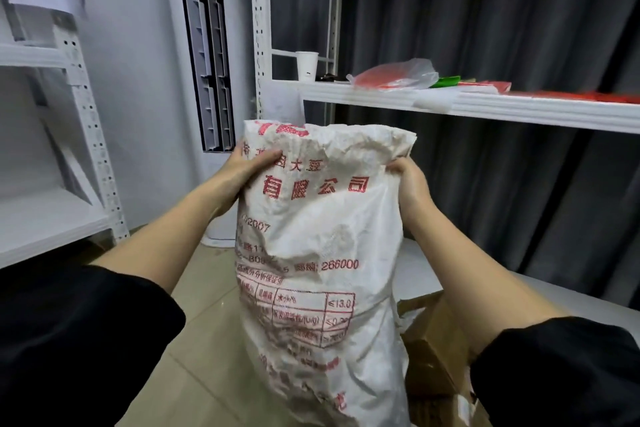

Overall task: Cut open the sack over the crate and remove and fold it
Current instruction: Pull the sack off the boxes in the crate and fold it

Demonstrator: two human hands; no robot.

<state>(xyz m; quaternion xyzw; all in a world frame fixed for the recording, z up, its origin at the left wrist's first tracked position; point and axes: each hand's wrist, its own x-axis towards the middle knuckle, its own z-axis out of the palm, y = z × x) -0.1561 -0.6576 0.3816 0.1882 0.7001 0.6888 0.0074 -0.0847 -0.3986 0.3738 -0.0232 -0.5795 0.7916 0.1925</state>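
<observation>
Removal stage. My left hand (247,168) grips the upper left edge of the sack (322,253), thumb across its printed face; my right hand (410,184) pinches the upper right edge. The sack hangs upright between my hands, in front of the shelf (485,107), its lower end beside brown cardboard (436,350) at lower right. No crate or cut is identifiable. By my judgement, lifting off is under way; folding remains.
</observation>
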